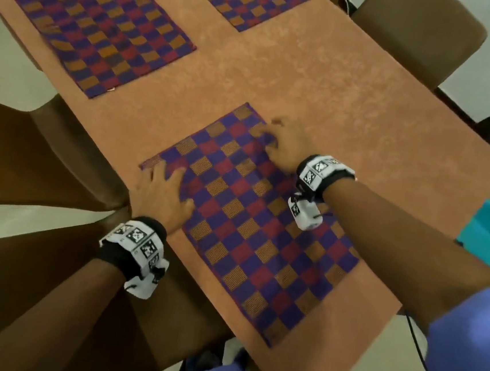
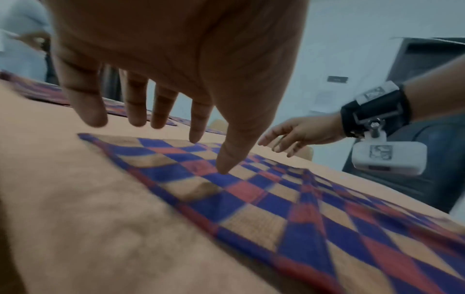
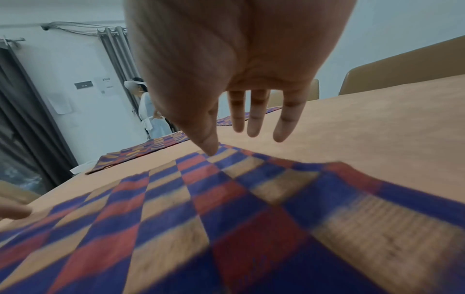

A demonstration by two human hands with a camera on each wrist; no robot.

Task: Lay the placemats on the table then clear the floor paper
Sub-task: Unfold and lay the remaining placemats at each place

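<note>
Table [image 1: 323, 73]: orange-brown, bearing three checkered placemats.
Left hand [image 1: 162, 195]: fingers spread, resting on nearest placemat [image 1: 249, 224].
Right hand [image 1: 286, 147]: fingers straight, touching its far corner.

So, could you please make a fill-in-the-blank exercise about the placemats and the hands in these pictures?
1. The number of checked placemats lying on the table is ____.
2. Both hands are at the ____ placemat.
3. The left hand has its fingers ____, not curled.
4. The right hand is at the placemat's ____ end.

Missing words: three; nearest; straight; far
</note>
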